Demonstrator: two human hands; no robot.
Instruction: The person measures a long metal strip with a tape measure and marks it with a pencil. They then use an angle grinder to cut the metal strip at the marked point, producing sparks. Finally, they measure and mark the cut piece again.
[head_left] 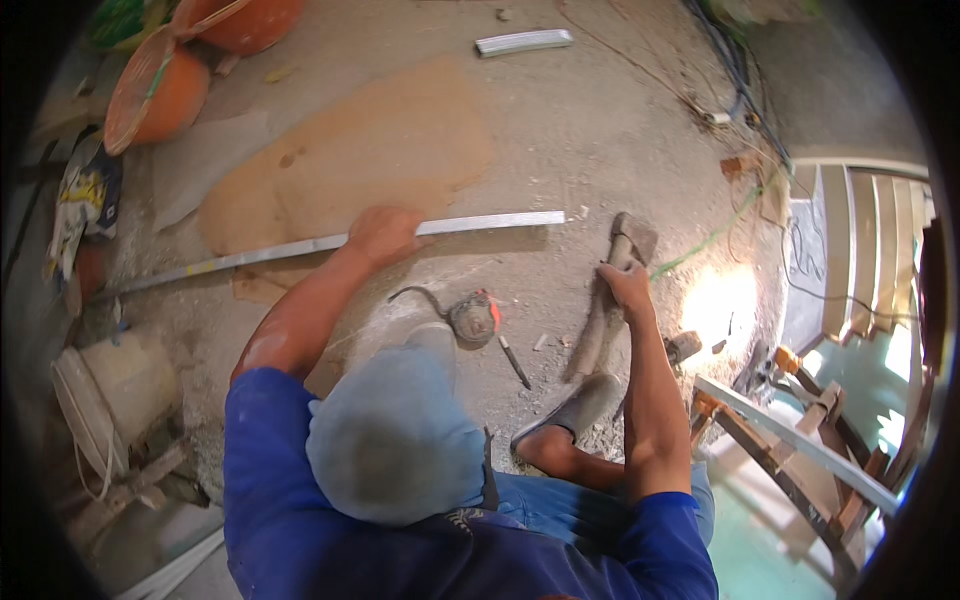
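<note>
My left hand (pixel 385 235) is closed over a long, thin silver metal strip (pixel 490 222) lying across the floor. The strip's right end sticks out well past my fingers. My right hand (pixel 627 287) grips a dusty hatchet-like tool (pixel 597 325) close under its broad head. Its worn handle slants down toward my shoe (pixel 578 408). Between my hands a round, dusty tape measure (pixel 474 318) with a red-orange edge rests on the floor. A black marker-like stick (pixel 515 363) lies just right of it.
Brown cardboard (pixel 350 160) lies beyond the strip. Orange tubs (pixel 160 95) stand far left, a whitish bucket (pixel 125 390) near left. A short ribbed metal piece (pixel 523 42) lies at the far side. Cables (pixel 745 90) and a wooden frame with a metal bar (pixel 800 440) are on the right.
</note>
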